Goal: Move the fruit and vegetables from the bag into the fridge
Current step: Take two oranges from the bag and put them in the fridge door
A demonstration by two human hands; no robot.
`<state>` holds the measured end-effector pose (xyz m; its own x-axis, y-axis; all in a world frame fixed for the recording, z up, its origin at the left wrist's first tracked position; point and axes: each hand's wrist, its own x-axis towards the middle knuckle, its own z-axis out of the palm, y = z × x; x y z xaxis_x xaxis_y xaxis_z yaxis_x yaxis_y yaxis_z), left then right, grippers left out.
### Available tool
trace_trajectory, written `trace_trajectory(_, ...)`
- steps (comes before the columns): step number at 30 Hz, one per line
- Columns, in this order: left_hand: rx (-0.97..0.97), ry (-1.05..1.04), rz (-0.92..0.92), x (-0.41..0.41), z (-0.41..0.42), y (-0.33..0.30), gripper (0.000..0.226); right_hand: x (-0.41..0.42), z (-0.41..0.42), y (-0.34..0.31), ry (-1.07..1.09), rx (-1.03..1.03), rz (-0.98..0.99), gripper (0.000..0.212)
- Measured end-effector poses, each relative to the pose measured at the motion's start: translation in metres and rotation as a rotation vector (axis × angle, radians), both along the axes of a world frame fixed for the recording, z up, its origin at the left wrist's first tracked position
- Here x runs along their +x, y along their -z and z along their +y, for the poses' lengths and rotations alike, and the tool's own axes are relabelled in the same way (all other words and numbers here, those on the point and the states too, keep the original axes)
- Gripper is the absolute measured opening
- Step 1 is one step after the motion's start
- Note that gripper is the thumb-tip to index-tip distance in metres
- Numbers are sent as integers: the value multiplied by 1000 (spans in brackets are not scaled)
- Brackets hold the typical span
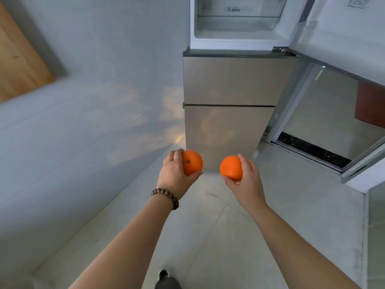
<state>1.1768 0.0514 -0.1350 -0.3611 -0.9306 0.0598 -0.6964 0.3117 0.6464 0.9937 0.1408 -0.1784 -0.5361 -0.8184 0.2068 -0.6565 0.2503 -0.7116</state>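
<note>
My left hand [174, 174] grips an orange [192, 163] whose stem dimple faces me. My right hand [249, 177] grips a second orange [230, 168]. Both are held out in front of me at waist height, a short gap between them. Ahead stands the fridge [229, 80], a tall metallic unit. Its top compartment is open and shows a clear drawer [237, 21] inside. The two lower doors are shut. The bag is not in view.
The open upper fridge door [337, 38] swings out to the right above a metal-framed sliding door [325, 122]. A pale tiled wall [83, 111] runs along the left, with a wooden door [18, 59] at its far end. Grey floor tiles [208, 226] lie underfoot.
</note>
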Motion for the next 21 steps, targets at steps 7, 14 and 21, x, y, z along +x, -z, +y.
trace_trajectory(7,-1,52,-4,-44,-107,5,84,-41,-101,3,32,-41,13,77)
trace_trajectory(14,-93,137,17,-102,-254,-15,80,-91,-237,-21,115,-107,39,78)
trace_trajectory(21,-203,276,111,-186,-362,-72,81,-150,-324,-82,245,-217,137,75)
